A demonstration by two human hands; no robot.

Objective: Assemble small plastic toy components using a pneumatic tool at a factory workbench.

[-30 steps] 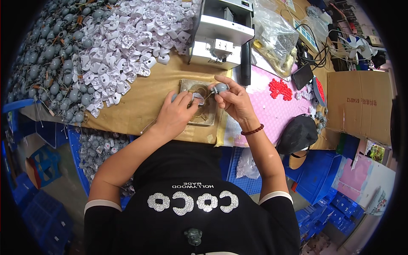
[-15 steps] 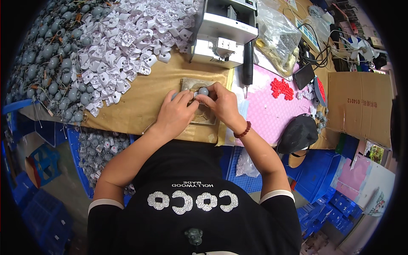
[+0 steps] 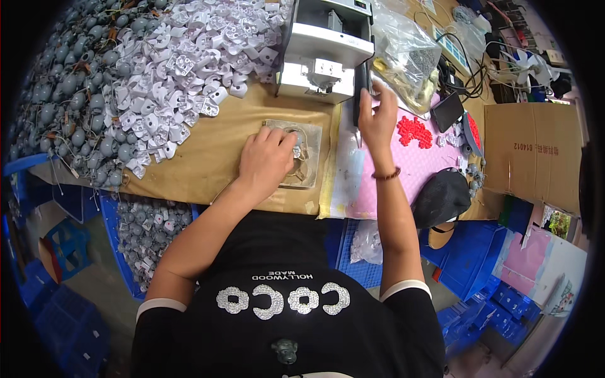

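My left hand [image 3: 270, 157] rests on a square, clear-topped fixture block [image 3: 307, 179], its fingers curled over a small part with a grey dome [image 3: 297, 140] and a bit of white. Most of that part is hidden under the fingertips. My right hand [image 3: 379, 120] is raised beside a black electric screwdriver [image 3: 361, 82], which stands upright with its bit pointing down. Its thumb side overlaps the screwdriver's right edge, while the other fingers are bent and apart, not wrapped round it.
White plastic housings [image 3: 183, 69] are heaped at the back left, beside grey domed parts with wires [image 3: 69, 94]. Behind the fixture stands a white machine [image 3: 324, 47]. Small red pieces [image 3: 414, 132] lie on pink wrap [image 3: 384, 183], near a black cap [image 3: 441, 198] and a cardboard box [image 3: 532, 157].
My right hand has left the domed part at the fixture and moved right and away from me to the screwdriver. My left hand stays on the part at the fixture.
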